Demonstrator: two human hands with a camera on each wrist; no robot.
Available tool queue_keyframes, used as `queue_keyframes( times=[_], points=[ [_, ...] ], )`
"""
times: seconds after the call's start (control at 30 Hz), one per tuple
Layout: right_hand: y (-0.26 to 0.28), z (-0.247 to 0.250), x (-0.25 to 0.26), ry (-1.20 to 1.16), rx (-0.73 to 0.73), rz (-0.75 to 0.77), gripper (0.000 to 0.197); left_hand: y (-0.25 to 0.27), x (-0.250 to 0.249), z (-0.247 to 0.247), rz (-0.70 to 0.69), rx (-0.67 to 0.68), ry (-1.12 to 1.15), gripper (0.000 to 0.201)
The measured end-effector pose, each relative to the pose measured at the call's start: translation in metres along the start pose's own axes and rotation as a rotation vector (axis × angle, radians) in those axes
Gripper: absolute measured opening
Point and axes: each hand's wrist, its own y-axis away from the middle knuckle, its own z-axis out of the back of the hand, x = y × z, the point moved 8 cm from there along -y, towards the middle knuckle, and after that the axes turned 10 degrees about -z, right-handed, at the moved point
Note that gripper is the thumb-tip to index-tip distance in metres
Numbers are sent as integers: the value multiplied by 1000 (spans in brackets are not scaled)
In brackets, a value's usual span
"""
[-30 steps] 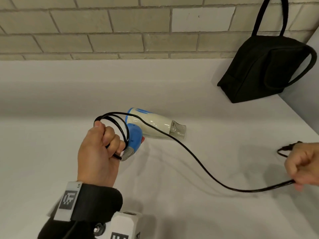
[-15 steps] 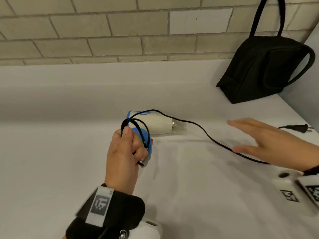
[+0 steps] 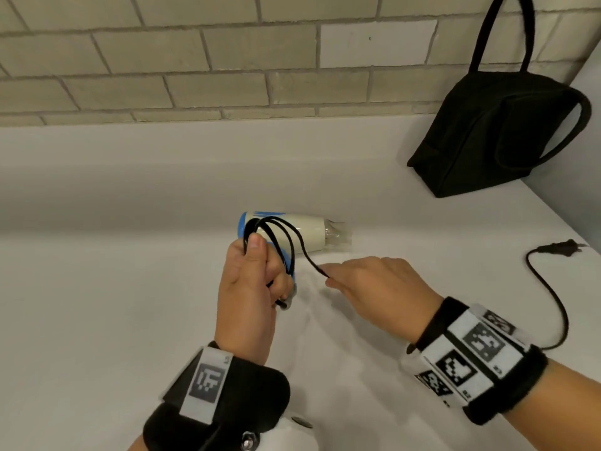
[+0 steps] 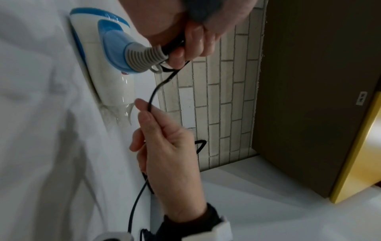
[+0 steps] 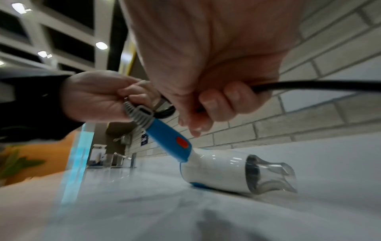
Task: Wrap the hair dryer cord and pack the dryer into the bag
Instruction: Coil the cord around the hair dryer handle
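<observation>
The white and blue hair dryer (image 3: 305,234) lies on its side on the white table (image 3: 97,304), clear nozzle pointing right. My left hand (image 3: 260,271) grips several loops of the black cord (image 3: 276,236) at the grey end of the blue handle (image 5: 164,135). Just right of it, my right hand (image 3: 331,278) curls round the cord (image 5: 309,85) a short way from the loops. The rest of the cord trails right to the plug (image 3: 559,247), which lies on the table. The black bag (image 3: 497,131) stands at the back right against the wall.
A brick wall (image 3: 195,60) runs along the back of the table. A grey side wall (image 3: 585,157) closes the right corner behind the bag. Loose cord (image 3: 553,294) curves over the table right of my right wrist.
My right hand let go of the cord's far end, swept left with fingers open, and now holds the cord beside my left hand. The plug lies loose on the table.
</observation>
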Motion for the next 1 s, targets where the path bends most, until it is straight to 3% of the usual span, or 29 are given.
queue_keyframes(
  times=[0.2, 0.37, 0.47, 0.57, 0.7, 0.83, 1.0],
  points=[
    [11, -5, 12, 61, 17, 25, 24, 10, 5, -34, -9, 215, -110, 22],
    [17, -2, 20, -35, 83, 30, 28, 17, 2, -52, -131, 371, -281, 22],
    [20, 4, 18, -165, 123, -20, 31, 20, 3, -56, -162, 412, -338, 23],
    [23, 4, 19, -440, 188, -60, 19, 18, 2, -58, -167, 415, -375, 30],
    [29, -3, 20, -688, 308, -81, 34, 10, 4, -55, -180, 419, -400, 25],
    [32, -1, 17, -680, 355, -42, 33, 15, 11, -54, -176, 481, -493, 20],
    [30, 23, 4, -407, 190, -17, 9, 21, 19, -54, -189, 514, -631, 22]
  ],
)
